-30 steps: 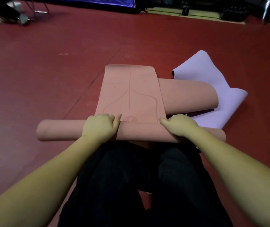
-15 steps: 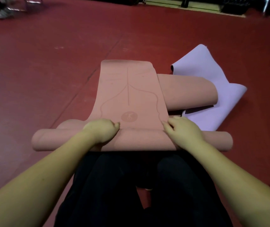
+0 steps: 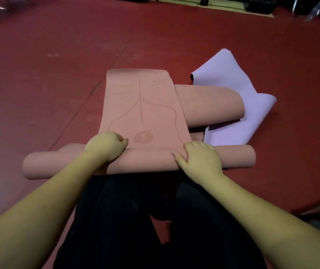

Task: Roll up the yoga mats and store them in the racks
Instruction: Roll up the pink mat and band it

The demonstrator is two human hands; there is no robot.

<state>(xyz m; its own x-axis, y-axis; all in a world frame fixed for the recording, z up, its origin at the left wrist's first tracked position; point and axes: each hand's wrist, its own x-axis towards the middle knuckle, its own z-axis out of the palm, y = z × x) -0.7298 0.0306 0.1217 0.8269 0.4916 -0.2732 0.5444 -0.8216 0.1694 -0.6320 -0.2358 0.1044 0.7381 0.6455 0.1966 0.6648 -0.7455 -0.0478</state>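
Observation:
A pink yoga mat lies on the red floor, its near end wound into a roll that lies crosswise in front of my knees. The flat part runs away from me and carries curved lines and a round logo. My left hand is curled on the roll, left of the logo. My right hand presses on the roll with its fingers spread over the top. A second pink fold sticks out to the right and rests on a loosely folded lilac mat.
My legs in black trousers are right behind the roll. Red floor stretches left and ahead. Dark equipment lines the far edge. No rack is in view.
The roll has shifted back toward me, uncovering the round logo on the flat part. My right hand has gone from a clenched grip to spread fingers on the roll.

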